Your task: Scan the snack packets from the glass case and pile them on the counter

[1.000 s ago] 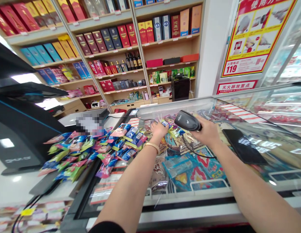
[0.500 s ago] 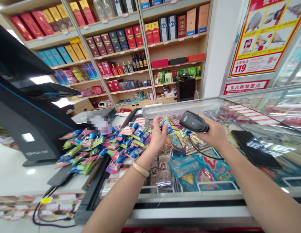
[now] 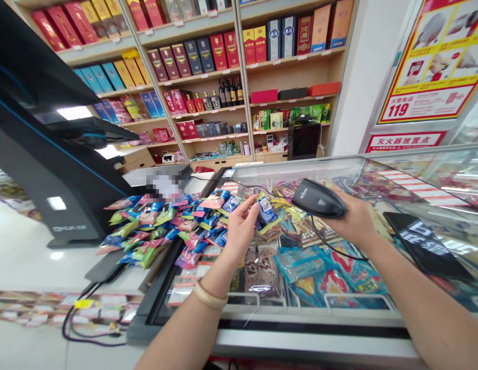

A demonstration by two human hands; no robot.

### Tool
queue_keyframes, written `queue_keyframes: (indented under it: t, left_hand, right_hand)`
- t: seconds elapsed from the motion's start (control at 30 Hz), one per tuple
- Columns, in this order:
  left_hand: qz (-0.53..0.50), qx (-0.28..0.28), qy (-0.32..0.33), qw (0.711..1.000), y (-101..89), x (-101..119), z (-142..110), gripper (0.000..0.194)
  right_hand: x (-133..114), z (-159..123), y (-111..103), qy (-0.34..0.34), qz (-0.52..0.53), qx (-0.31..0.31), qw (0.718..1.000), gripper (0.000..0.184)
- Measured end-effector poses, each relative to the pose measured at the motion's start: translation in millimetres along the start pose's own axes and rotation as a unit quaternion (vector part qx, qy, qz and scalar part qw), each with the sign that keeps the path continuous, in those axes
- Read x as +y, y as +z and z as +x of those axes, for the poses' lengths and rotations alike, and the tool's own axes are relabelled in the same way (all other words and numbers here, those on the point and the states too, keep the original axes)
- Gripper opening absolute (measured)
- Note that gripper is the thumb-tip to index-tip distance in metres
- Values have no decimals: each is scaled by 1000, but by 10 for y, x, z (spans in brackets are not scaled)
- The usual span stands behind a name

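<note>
My left hand (image 3: 242, 222) is closed on a small blue and yellow-green snack packet (image 3: 266, 210) above the glass top of the freezer. The packet's printed label shows, while the fingertips behind it are partly hidden. My right hand (image 3: 356, 218) wraps round a black handheld barcode scanner (image 3: 319, 198), its head pointing left towards the packet with a gap between them. A cable hangs from the scanner. Left of my left hand lies a pile of similar colourful packets (image 3: 150, 226), spread over the counter edge and the freezer top.
Under the glass of the chest freezer (image 3: 300, 336) lie several frozen packs (image 3: 331, 272). A dark phone (image 3: 423, 244) rests on the glass at the right. A checkout terminal (image 3: 65, 200) stands on the white counter (image 3: 19, 246) at the left. Shelves (image 3: 208, 79) with boxes and bottles rise behind.
My left hand has shifted slightly left, and the packet in it now shows more of its printed label. The scanner stays close by in my right hand. The camera view has shifted a little.
</note>
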State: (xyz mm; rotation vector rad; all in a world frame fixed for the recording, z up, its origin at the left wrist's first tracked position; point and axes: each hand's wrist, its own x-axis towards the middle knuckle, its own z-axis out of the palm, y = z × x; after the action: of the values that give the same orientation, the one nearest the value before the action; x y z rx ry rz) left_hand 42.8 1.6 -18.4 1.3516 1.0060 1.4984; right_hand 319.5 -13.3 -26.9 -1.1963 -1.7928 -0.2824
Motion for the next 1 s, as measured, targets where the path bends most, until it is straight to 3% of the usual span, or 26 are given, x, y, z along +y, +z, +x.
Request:
queue_keyframes:
  t: [0.2,0.37,0.67,1.0]
  left_hand:
    - [14,27,-7,1000,3,-13,6,49]
    - [56,33,42,997,-41,-67,25,52]
    - [192,-13,203,960,-129,-132,84,64]
    - [252,-57,229,939,-140,-105,76,68]
  right_hand:
    - [-61,-6,-10,-25,7,-4,1000,22]
    - [-169,15,-41,-64,38,-19,997,16]
    - [-299,37,-82,-68,54,-100,991,13]
    - [-323,31,-88,-62,53,-131,988,16]
